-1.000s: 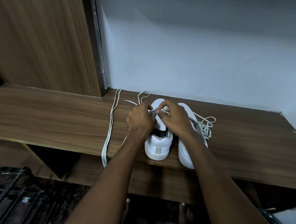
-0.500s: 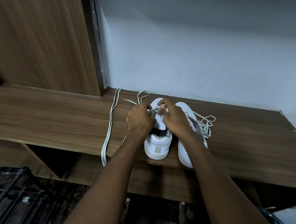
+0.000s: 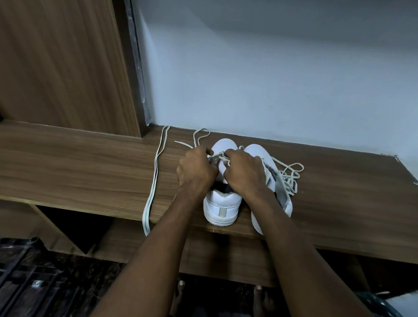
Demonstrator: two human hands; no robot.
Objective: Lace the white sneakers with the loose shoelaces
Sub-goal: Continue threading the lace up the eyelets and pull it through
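Two white sneakers stand side by side on a wooden shelf (image 3: 78,174), heels toward me. Over the left sneaker (image 3: 222,206), my left hand (image 3: 196,171) and my right hand (image 3: 245,175) meet above the eyelets, each pinching a strand of the white lace (image 3: 218,156) threaded through it. The lace's free end (image 3: 199,136) loops out toward the wall. My right forearm covers part of the right sneaker (image 3: 284,203), and a tangled lace (image 3: 290,176) lies beside it. One long loose shoelace (image 3: 153,179) runs across the shelf to the left and hangs over the front edge.
A wooden cabinet panel (image 3: 57,53) rises at the left and a pale wall (image 3: 283,77) backs the shelf. Below the shelf are a dark floor, a metal grille (image 3: 9,280) at lower left, and my bare feet (image 3: 181,295).
Both hands stay over the left sneaker. The right hand's fingers have shifted slightly toward the left hand along the lace.
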